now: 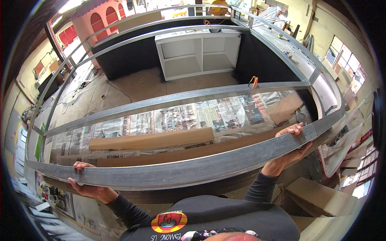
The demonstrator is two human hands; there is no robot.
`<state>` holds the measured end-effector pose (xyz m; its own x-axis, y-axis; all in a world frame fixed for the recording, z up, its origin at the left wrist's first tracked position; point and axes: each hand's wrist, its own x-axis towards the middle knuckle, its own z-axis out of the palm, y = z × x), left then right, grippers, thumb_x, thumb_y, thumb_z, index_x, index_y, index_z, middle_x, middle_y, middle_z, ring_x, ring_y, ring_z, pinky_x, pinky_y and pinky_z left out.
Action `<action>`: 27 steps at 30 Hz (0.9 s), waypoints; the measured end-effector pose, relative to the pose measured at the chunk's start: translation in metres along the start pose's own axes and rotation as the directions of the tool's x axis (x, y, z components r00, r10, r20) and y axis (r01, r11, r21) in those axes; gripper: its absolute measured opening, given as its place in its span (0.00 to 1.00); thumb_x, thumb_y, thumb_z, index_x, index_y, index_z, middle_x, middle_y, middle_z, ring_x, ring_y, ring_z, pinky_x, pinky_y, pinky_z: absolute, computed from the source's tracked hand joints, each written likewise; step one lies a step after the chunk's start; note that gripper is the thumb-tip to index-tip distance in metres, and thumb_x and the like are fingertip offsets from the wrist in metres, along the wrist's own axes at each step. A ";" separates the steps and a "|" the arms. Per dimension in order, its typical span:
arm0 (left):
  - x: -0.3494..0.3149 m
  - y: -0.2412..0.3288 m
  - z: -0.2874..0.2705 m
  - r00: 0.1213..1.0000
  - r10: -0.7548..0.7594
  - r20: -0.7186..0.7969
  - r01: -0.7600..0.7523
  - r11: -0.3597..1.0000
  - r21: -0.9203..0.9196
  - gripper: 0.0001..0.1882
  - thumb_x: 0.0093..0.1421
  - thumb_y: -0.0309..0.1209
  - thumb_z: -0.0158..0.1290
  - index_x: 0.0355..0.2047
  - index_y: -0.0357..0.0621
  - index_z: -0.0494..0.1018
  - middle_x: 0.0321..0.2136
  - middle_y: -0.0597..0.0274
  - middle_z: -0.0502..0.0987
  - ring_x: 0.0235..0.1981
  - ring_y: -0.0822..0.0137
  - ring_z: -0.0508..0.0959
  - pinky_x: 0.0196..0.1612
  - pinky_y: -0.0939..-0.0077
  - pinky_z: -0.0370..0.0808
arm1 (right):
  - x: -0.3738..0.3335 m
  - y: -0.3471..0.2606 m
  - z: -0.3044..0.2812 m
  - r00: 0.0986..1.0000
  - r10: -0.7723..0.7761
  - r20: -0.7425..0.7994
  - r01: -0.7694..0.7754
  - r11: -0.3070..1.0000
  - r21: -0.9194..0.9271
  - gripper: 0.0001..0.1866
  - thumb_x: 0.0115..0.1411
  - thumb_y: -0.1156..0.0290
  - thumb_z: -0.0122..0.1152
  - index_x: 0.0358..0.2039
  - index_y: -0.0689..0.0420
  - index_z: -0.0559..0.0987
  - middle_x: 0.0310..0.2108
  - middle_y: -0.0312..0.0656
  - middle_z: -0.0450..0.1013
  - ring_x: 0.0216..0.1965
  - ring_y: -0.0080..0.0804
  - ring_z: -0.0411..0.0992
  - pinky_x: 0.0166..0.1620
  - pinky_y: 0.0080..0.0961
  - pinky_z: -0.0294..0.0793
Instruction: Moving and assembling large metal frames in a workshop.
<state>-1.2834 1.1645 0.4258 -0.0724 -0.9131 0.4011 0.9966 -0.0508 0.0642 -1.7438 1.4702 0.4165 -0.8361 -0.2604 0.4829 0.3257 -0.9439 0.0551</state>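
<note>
A long grey metal bar point(177, 176), the near side of a large rectangular frame, spans the view in front of me. Toward its left end my left hand point(90, 188) grips it, fingertips over the top edge and thumb in front. Near the right end my right hand point(290, 148) is wrapped round the same bar, fingers curled over its top. Beyond runs a parallel metal rail point(177, 101), apart from both hands. On that rail sits a small orange clamp-like thing point(254, 82), too small to make out surely.
Newspaper sheets point(189, 116) cover the floor inside the frame, with a brown board strip point(152, 138) on them. Farther back stand a white two-compartment cabinet point(199, 56) and black panels point(128, 64). Cardboard point(317, 197) lies at right. A person in yellow point(218, 10) is at the far end.
</note>
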 end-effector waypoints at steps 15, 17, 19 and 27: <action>-0.001 -0.001 0.001 1.000 0.021 0.002 -0.021 1.000 -0.002 0.22 0.57 0.34 0.56 0.43 0.31 0.60 0.38 0.54 0.65 0.42 0.60 0.71 0.50 0.66 0.71 | 0.002 -0.001 -0.001 1.000 0.012 0.002 -0.012 0.999 0.033 0.32 0.58 0.49 0.58 0.50 0.65 0.67 0.34 0.46 0.69 0.37 0.34 0.71 0.46 0.34 0.73; -0.002 -0.002 0.003 1.000 0.026 0.006 -0.026 1.000 0.001 0.22 0.58 0.34 0.56 0.43 0.31 0.60 0.38 0.54 0.65 0.42 0.60 0.71 0.50 0.66 0.71 | 0.003 -0.006 -0.008 0.999 0.034 0.011 -0.034 0.999 -0.001 0.32 0.57 0.49 0.58 0.50 0.65 0.67 0.35 0.46 0.69 0.38 0.34 0.71 0.46 0.34 0.73; -0.003 0.001 0.002 1.000 0.027 -0.003 -0.027 1.000 0.017 0.22 0.56 0.33 0.57 0.43 0.33 0.60 0.37 0.56 0.65 0.43 0.62 0.71 0.51 0.68 0.72 | 0.002 -0.004 -0.006 0.999 0.036 0.008 -0.036 0.999 -0.006 0.32 0.57 0.49 0.58 0.50 0.65 0.67 0.35 0.46 0.69 0.38 0.33 0.71 0.47 0.34 0.73; -0.002 0.011 0.003 1.000 0.018 -0.004 -0.018 1.000 0.020 0.22 0.56 0.33 0.57 0.43 0.34 0.60 0.38 0.56 0.65 0.42 0.63 0.71 0.50 0.69 0.72 | -0.001 0.002 -0.001 0.999 0.033 0.013 -0.033 0.999 0.016 0.32 0.57 0.49 0.59 0.50 0.65 0.67 0.35 0.45 0.70 0.37 0.33 0.71 0.48 0.33 0.73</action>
<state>-1.2722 1.1671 0.4285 -0.0538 -0.9157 0.3982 0.9969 -0.0260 0.0749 -1.7429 1.4686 0.4158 -0.8192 -0.2885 0.4956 0.3600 -0.9315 0.0529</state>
